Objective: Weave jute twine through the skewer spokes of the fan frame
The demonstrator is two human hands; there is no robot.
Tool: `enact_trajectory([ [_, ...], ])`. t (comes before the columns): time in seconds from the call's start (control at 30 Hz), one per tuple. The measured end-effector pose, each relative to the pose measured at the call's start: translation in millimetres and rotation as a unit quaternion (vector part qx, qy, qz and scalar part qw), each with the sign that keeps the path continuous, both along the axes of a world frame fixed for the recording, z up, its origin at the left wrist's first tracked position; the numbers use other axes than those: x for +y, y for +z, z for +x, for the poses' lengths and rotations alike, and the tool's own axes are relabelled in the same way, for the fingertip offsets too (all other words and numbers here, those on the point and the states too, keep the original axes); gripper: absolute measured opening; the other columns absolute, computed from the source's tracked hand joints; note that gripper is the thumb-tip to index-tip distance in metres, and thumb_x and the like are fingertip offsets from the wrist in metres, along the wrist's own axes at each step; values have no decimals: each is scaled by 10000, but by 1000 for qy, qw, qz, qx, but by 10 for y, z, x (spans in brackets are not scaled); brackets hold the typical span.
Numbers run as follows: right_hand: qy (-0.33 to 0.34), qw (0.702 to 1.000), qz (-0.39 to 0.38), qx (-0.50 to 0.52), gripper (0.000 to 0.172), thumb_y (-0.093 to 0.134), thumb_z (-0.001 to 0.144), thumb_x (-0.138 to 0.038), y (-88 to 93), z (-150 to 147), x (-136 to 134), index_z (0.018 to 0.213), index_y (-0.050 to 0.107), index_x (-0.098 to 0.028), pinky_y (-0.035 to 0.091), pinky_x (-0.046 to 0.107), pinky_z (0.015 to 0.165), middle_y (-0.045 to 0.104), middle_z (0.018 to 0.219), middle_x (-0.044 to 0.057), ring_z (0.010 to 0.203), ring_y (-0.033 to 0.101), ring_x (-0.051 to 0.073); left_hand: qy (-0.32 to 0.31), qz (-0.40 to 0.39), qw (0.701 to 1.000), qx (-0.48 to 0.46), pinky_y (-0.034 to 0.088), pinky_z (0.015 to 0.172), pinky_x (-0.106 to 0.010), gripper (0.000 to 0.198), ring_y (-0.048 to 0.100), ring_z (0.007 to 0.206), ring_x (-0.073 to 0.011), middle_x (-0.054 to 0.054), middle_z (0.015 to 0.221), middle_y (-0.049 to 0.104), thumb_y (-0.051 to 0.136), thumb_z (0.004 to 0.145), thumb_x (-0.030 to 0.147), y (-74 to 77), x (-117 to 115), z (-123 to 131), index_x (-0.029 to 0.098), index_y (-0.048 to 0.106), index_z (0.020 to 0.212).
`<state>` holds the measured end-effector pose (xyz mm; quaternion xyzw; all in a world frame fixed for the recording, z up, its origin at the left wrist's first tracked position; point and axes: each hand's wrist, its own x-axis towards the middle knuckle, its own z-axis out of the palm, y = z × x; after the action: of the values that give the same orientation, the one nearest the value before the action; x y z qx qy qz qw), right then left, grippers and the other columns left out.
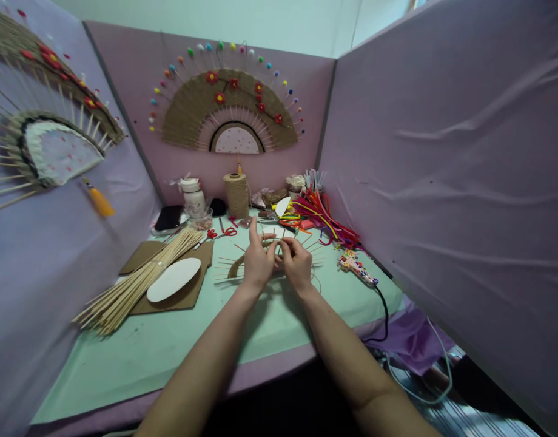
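A half-round fan frame (236, 267) of thin sticks, with brown twine woven in an arc near its middle, lies on the table in front of me. My left hand (259, 260) is closed on the frame's upper edge, thumb and fingertips pinching near the sticks while one finger points up. Beside it, my right hand (296, 261) pinches at the twine between the sticks. The fingertips of both hands almost meet. A loose loop of twine (319, 282) curves out to the right. The hands hide the middle of the frame.
Left lie a bundle of sticks (137, 282), a white oval card (174, 280) and cardboard (201, 285). Behind stand a twine spool (236, 195) and a white bottle (193, 197), with red scissors (227, 232). Right are pipe cleaners (327, 212) and a corded glue gun (357, 269).
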<state>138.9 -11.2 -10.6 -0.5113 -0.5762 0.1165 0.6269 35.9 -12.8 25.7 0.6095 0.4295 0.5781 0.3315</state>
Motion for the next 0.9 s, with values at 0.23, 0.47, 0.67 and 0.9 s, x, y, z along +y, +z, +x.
enact_trajectory([
  [0.23, 1, 1000, -4, 15, 270, 504, 890, -400, 4, 22, -49, 990, 639, -189, 465, 269, 680, 687, 791, 27, 684, 614, 156, -13, -7, 999, -50, 510, 473, -180, 717, 605, 492, -73, -22, 917, 646, 569, 823, 170, -12, -14, 27, 288, 259, 1459],
  [0.47, 16, 995, 50, 86, 272, 532, 876, -338, 139, 83, -226, 1095, 546, -177, 446, 236, 590, 568, 712, -20, 596, 531, 116, 20, 29, 999, -33, 494, 489, -184, 581, 587, 476, -65, -11, 907, 643, 556, 855, 234, -96, -57, 6, 274, 352, 1397],
  [0.67, 84, 988, 43, 122, 218, 516, 881, -340, 512, 123, -359, 993, 619, -183, 489, 258, 613, 675, 907, 64, 735, 627, 154, 33, 29, 999, -20, 480, 486, -201, 483, 581, 463, -74, -12, 897, 644, 565, 855, 256, -127, -67, 33, 247, 414, 1313],
  [0.9, 88, 989, -2, 119, 348, 495, 874, -357, 623, 125, -330, 1138, 649, -193, 385, 231, 403, 700, 1039, 87, 424, 431, 65, 34, 33, 999, -18, 491, 491, -206, 442, 594, 484, -83, -8, 888, 639, 564, 858, 266, -128, -74, 32, 246, 424, 1277],
])
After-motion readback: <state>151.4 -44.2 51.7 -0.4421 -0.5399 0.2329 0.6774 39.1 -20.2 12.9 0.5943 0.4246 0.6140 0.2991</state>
